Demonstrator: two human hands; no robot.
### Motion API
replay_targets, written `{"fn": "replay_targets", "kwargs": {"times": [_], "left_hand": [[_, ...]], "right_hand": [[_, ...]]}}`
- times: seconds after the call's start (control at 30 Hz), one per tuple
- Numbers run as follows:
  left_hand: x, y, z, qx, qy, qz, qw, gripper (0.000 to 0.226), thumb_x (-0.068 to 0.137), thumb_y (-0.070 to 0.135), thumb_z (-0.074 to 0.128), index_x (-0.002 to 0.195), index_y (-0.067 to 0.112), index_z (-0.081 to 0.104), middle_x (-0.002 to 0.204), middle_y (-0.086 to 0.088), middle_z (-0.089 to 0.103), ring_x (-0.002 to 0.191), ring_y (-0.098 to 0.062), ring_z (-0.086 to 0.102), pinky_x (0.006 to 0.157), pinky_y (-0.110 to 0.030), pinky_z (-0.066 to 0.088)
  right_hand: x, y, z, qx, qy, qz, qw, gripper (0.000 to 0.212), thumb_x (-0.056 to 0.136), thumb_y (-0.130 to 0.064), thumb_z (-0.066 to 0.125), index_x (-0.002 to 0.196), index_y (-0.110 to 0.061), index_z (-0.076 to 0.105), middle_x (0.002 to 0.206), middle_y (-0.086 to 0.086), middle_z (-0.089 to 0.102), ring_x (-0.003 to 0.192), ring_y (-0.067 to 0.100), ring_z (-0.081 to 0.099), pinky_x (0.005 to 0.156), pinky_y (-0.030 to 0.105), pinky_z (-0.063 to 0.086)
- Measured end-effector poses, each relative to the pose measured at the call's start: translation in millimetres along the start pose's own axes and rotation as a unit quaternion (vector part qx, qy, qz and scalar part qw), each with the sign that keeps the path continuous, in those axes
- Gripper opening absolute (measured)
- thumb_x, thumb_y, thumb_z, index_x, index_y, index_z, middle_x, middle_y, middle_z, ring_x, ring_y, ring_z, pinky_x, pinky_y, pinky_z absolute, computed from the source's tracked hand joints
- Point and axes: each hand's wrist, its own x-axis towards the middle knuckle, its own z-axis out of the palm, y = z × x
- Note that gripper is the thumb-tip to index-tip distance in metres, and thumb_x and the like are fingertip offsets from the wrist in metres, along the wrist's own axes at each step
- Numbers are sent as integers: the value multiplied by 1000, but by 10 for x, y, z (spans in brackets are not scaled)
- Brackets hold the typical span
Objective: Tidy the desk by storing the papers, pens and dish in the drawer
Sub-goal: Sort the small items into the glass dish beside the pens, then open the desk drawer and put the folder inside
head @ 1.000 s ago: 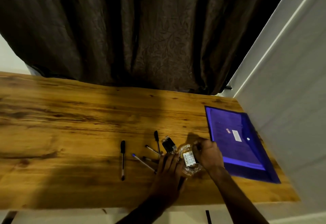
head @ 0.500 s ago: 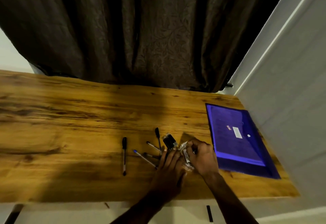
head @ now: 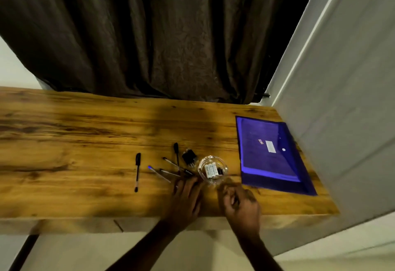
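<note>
A clear glass dish (head: 212,169) holding white batteries stands on the wooden desk (head: 85,142), free of both hands. Left of it lie several pens (head: 171,167), one black pen (head: 137,171) apart further left. A purple folder of papers (head: 271,155) lies at the desk's right end. My left hand (head: 187,198) rests flat on the desk, fingertips at the near ends of the pens. My right hand (head: 240,203) hovers just in front of the dish, blurred, fingers loosely curled and holding nothing. No drawer is in view.
A small black clip-like object (head: 189,157) lies between the pens and the dish. A dark curtain (head: 160,35) hangs behind the desk. A white wall (head: 342,99) borders the desk's right end. The desk's front edge runs under my wrists.
My right hand has let go of the dish and drawn back toward me. The dish now stands upright on the desk. My left hand has slid slightly back from the pens.
</note>
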Motion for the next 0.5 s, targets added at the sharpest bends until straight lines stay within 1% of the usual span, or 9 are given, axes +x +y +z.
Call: {"fn": "replay_targets", "kwargs": {"times": [0.03, 0.07, 0.1, 0.13, 0.2, 0.23, 0.3, 0.4, 0.5], "left_hand": [[-85, 28, 14, 17, -7, 14, 1000, 46, 82, 36, 56, 124, 18, 57, 127, -7, 52, 111, -30, 56, 99, -48, 36], [-167, 78, 31, 38, -10, 33, 999, 41, 84, 37, 56, 120, 17, 59, 124, -7, 56, 109, -29, 59, 97, -48, 40], [-228, 131, 37, 54, -9, 50, 997, 35, 87, 39, 56, 115, 18, 61, 118, -6, 61, 106, -28, 61, 94, -47, 43], [-282, 200, 36, 59, -8, 61, 996, 30, 90, 39, 56, 110, 18, 62, 111, -6, 65, 103, -27, 62, 92, -46, 46], [-337, 338, -17, 42, -8, 64, 997, 25, 91, 39, 59, 104, 18, 63, 103, -6, 67, 98, -27, 62, 89, -44, 48], [-363, 422, -50, 37, -15, 52, 998, 24, 89, 38, 61, 102, 18, 62, 102, -6, 66, 96, -27, 61, 88, -44, 48], [-389, 571, -122, 46, -31, 19, 998, 23, 88, 35, 62, 102, 16, 63, 103, -8, 63, 97, -29, 58, 88, -44, 46], [-498, 717, -226, 47, -42, -32, 997, 22, 91, 29, 56, 104, 14, 65, 109, -9, 62, 102, -31, 57, 92, -44, 43], [-696, 807, -281, 34, -53, -78, 995, 23, 91, 23, 55, 107, 10, 65, 112, -12, 63, 102, -32, 57, 92, -44, 44]], "right_hand": [[-104, 10, -26, 12, 7, -6, 1000, 20, 83, -37, 55, 76, -20, 63, 61, -6, 55, 54, 7, 45, 51, 10, 30], [-213, 57, -52, 26, 6, -6, 1000, 18, 83, -36, 56, 73, -21, 61, 59, -9, 51, 51, 6, 43, 51, 7, 26], [-299, 125, -64, 44, -3, -2, 999, 19, 84, -36, 56, 71, -22, 59, 58, -11, 48, 49, 6, 44, 50, 8, 28], [-374, 215, -57, 67, -18, 8, 998, 20, 85, -35, 55, 70, -23, 58, 58, -11, 49, 50, 8, 46, 49, 13, 33], [-471, 376, 10, 147, -57, 75, 985, 17, 87, -27, 58, 71, -21, 60, 61, -8, 58, 55, 12, 54, 54, 25, 45], [-497, 416, 24, 213, -80, 131, 965, 15, 87, -23, 62, 73, -20, 63, 63, -4, 63, 57, 14, 58, 57, 27, 47], [-471, 432, 45, 320, -98, 221, 916, 14, 86, -22, 64, 74, -14, 67, 65, 4, 68, 58, 15, 62, 58, 28, 47], [-459, 383, 36, 391, -106, 285, 869, 16, 93, -16, 61, 84, -5, 68, 71, 11, 70, 54, 8, 60, 50, 21, 46], [-670, 331, 9, 426, -101, 327, 838, 17, 93, -16, 60, 81, -8, 69, 72, 9, 70, 59, 12, 61, 51, 21, 46]]}}
